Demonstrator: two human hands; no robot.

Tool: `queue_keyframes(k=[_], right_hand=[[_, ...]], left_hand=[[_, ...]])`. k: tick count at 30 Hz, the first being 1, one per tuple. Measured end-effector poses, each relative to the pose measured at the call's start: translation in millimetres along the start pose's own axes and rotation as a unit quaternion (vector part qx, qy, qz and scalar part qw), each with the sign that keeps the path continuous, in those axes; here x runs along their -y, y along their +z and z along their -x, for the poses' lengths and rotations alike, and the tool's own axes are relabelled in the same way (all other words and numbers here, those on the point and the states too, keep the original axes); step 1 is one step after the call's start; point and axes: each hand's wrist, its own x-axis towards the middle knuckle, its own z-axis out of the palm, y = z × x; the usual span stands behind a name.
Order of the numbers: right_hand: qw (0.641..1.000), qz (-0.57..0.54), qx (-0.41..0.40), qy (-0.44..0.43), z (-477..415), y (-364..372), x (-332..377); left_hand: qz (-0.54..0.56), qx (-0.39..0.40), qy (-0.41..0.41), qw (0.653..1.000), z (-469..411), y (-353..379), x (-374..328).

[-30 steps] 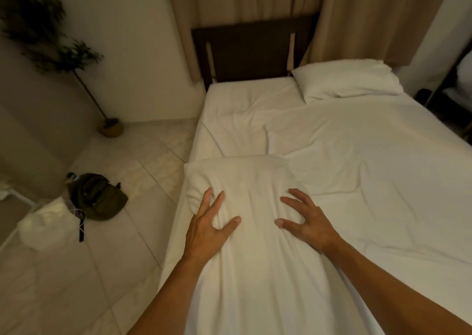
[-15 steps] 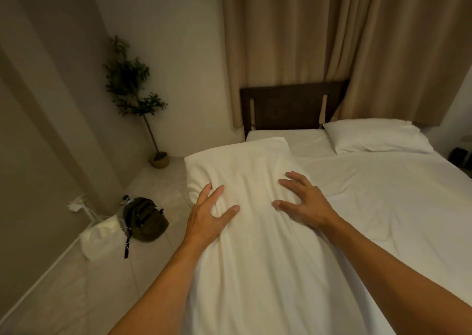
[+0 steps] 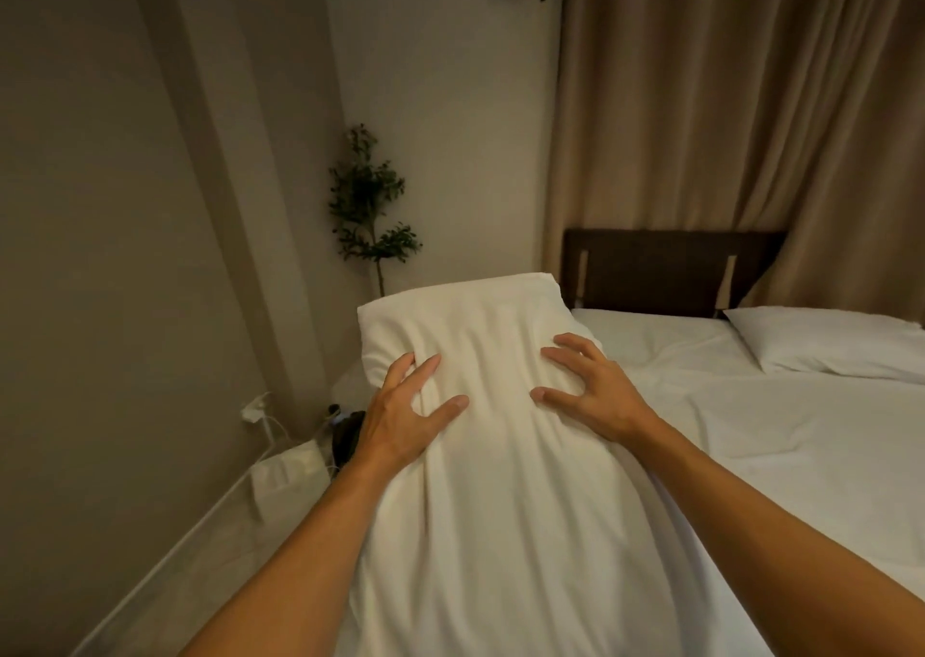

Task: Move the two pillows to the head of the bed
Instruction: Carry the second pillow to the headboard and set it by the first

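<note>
A long white pillow (image 3: 480, 481) is raised off the bed in front of me, its far end up near the headboard's left side. My left hand (image 3: 408, 418) grips its left side, fingers dug into the fabric. My right hand (image 3: 588, 388) grips its right side the same way. A second white pillow (image 3: 821, 341) lies flat at the head of the bed (image 3: 751, 446) on the right, below the dark headboard (image 3: 660, 271).
Beige curtains (image 3: 726, 130) hang behind the headboard. A potted plant (image 3: 368, 215) stands in the corner. On the floor left of the bed lie a white bag (image 3: 288, 468), a dark bag (image 3: 345, 436) and cables from a wall plug (image 3: 255, 408).
Both hands have lifted the pillow off the mattress and carried it toward the headboard. My view has tilted up, so more wall and curtain show.
</note>
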Motion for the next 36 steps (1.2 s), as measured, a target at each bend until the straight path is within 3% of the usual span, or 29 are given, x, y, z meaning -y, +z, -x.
queue_keyframes(k=[7,15,24,36], right_hand=[[0.997,-0.017,0.018,-0.070,-62.9,59.2,82.7],[0.995,-0.047,0.015,-0.087,-138.1,115.6,96.3],[0.996,-0.058,-0.005,-0.063,-300.0,153.1,38.6],[0.999,-0.025,-0.038,0.006,-495.6,139.3,-71.7]], left_hand=[[-0.025,-0.059,-0.025,0.998,-11.2,-92.2,53.9],[-0.053,-0.068,-0.018,0.996,-66.1,-127.8,106.9],[-0.060,-0.045,0.010,0.997,-242.1,-101.4,167.9],[-0.045,0.018,0.058,0.997,-490.4,-5.7,213.8]])
